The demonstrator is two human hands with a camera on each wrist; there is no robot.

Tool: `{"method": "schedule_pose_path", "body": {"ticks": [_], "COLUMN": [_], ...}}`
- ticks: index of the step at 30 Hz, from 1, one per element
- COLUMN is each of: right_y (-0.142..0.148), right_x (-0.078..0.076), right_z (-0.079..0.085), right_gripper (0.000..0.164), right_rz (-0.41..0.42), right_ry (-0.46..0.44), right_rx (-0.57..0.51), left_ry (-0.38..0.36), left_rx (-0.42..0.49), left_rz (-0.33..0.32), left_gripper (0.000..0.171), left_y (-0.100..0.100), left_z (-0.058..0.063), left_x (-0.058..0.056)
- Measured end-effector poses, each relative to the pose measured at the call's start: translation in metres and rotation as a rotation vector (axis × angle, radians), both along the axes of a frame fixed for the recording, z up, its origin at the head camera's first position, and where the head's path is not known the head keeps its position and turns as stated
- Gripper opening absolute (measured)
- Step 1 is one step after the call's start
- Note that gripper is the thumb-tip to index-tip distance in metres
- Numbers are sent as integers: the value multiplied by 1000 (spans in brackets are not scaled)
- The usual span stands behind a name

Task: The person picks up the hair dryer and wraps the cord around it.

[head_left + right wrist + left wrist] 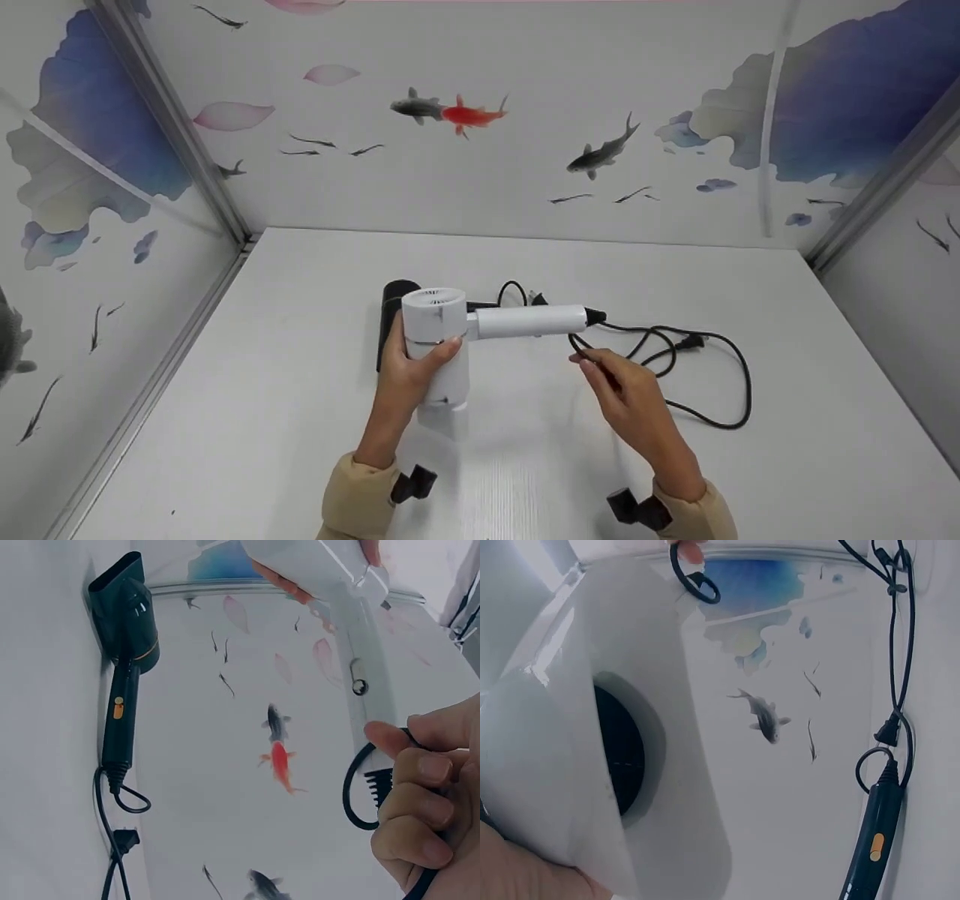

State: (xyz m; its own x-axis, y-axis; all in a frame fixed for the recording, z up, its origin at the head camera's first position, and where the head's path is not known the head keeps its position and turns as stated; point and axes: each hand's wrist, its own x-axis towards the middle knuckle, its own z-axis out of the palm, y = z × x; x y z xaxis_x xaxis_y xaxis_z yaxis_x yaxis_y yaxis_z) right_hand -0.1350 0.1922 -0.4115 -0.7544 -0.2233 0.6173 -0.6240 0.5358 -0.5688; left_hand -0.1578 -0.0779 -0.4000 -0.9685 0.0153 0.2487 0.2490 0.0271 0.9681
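Observation:
A white hair dryer is in my left hand, its round barrel gripped between thumb and fingers. The handle points right, ending in a black strain relief. My right hand pinches the black cord close below that end, where it bends in a loop. In the right wrist view the handle shows a small round button. Behind the white dryer lies a black hair dryer with an orange-gold switch, partly hidden in the head view.
Cord loops across the white table at the right, with a black plug among it. The black dryer's own plug lies near its handle. Fish-patterned panels wall the table at the back and sides.

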Motion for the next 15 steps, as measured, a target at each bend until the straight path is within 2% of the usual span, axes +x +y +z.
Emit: {"method": "schedule_pose_path", "body": {"ticks": [7,11,15], "right_y": [8,12,15], "right_x": [0,1,2], "right_z": [3,6,8], "right_gripper": [28,24,21], "right_rz": [77,116,125], "right_ry": [129,125,99], "right_rx": [-23,-36,-37], "left_ry": [12,16,6], "left_rx": [-75,-130,-157], "left_rz": [-14,-6,-35], "left_gripper": [63,64,66], "left_y": [-2,-1,0], "left_z": [2,3,4], "left_x": [1,2,4]}}
